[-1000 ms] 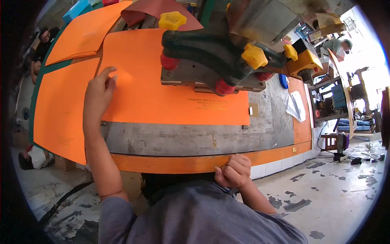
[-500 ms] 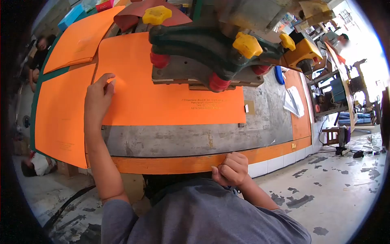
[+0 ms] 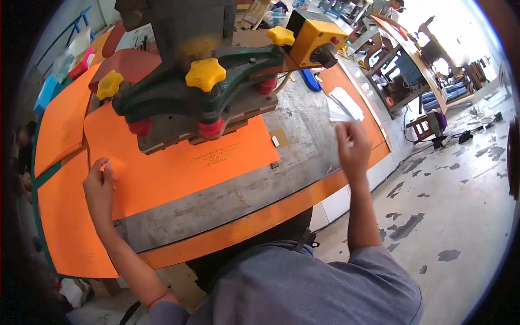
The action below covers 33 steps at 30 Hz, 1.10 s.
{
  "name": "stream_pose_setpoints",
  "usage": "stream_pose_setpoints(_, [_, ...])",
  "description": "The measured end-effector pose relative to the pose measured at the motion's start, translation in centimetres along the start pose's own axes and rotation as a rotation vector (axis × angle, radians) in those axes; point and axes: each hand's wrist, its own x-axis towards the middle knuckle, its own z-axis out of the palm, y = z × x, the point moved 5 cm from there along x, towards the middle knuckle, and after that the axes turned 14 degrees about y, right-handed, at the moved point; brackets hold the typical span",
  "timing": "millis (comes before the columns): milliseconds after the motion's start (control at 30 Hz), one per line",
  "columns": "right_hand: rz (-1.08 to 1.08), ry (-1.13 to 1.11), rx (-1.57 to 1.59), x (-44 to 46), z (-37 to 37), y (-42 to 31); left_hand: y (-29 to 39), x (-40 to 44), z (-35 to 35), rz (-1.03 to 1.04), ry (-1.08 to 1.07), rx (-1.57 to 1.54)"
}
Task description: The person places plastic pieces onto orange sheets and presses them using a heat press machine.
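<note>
My left hand [image 3: 99, 189] is at the left edge of an orange sheet [image 3: 162, 181], its thumb and fingers drawn together. Whether they grip the sheet's edge or something small, I cannot tell. Small dark print shows on the sheet, which lies flat on a grey metal plate [image 3: 208, 208], partly under a dark green press head [image 3: 162, 89] with yellow star knobs and red fittings. My right hand [image 3: 355, 149] is raised above the plate's right end, near some white paper [image 3: 345, 105]. Its fingers are curled with the thumb; what they hold, if anything, is unclear.
More orange sheets [image 3: 70, 216] lie at the left, with a further stack [image 3: 65, 124] behind them. A yellow control box [image 3: 317, 40] with a black dial juts from the press. An orange table edge [image 3: 233, 233] runs along the front. Another person [image 3: 382, 11] is at the far right.
My right hand has risen from the table's front edge to the right end of the plate. My left hand stays by the sheet's left edge. The view has turned and shifted right.
</note>
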Motion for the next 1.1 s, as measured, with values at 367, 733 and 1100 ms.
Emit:
stream_pose_setpoints(367, [0.051,-0.183,-0.634,3.1,2.3,12.5,-1.6,0.8,0.1,0.010,0.032,-0.009])
stream_pose_setpoints(733, [0.234,-0.073,-0.254,3.4,0.9,17.1,-2.0,1.0,0.1,-0.046,-0.001,0.005])
stream_pose_setpoints(1100, [0.270,0.211,-0.040,4.5,-1.8,15.7,-2.0,1.2,0.2,-0.003,0.015,-0.004])
